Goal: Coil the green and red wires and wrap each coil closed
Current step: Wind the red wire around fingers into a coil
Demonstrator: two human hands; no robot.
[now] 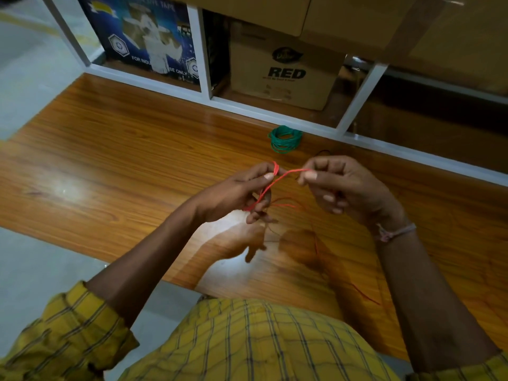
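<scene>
The red wire [277, 180] is pinched by both hands, left [242, 193] and right [346, 188], its taut span running left-right between fingertips. Slack is seen trailing nearward. The green coil [285, 140] lies far, untouched.

Free: bare table [110, 149] left of my hands | Blocked: green coil [286, 140] upper centre, white shelf frame [275, 112] behind it, cardboard box [283, 70] inside

Both hands [236, 192] [343, 185] pinch red wire [286, 176] above table [110, 149].

red wire [277, 179], green coil [285, 140], yellow plaid shirt [247, 342], orange woodgrain table [123, 160].
</scene>
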